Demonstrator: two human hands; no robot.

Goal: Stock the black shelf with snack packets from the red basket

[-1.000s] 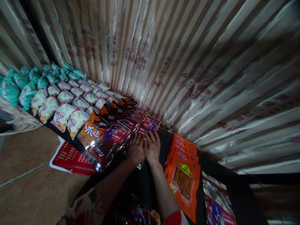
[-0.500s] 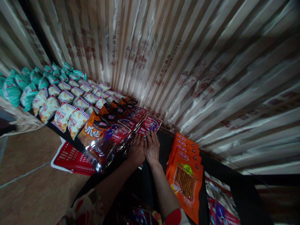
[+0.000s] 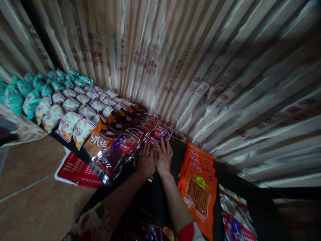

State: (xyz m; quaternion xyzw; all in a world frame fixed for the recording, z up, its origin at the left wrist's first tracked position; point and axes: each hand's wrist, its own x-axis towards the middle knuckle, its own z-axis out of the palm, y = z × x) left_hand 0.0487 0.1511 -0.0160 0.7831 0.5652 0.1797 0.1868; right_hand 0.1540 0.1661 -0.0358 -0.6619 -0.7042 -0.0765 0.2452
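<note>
My left hand [image 3: 145, 161] and my right hand [image 3: 163, 156] lie side by side, fingers stretched out, on flat dark-red snack packets [image 3: 162, 131]. Both palms cover most of the nearer packet, whose red top edge shows beyond the fingertips. Just left of my left hand, a row of matching red packets [image 3: 126, 144] with silver edges overlaps in a slanting line. Beside that row stand orange-and-black snack bags [image 3: 99, 137]. Off to the right of my right hand is an overlapping row of orange snack packets [image 3: 199, 187] with clear windows showing brown sticks.
White snack bags [image 3: 69, 124] and green bags [image 3: 13, 98] fill the left of the black table [image 3: 175, 150]. A red basket [image 3: 79, 169] sits on the floor below. Silver-and-red packets [image 3: 237, 214] lie at right. A pleated curtain [image 3: 155, 50] hangs behind.
The view has shifted slightly. Both hands stay flat on the packets; the right fingers have moved a little and spread slightly.
</note>
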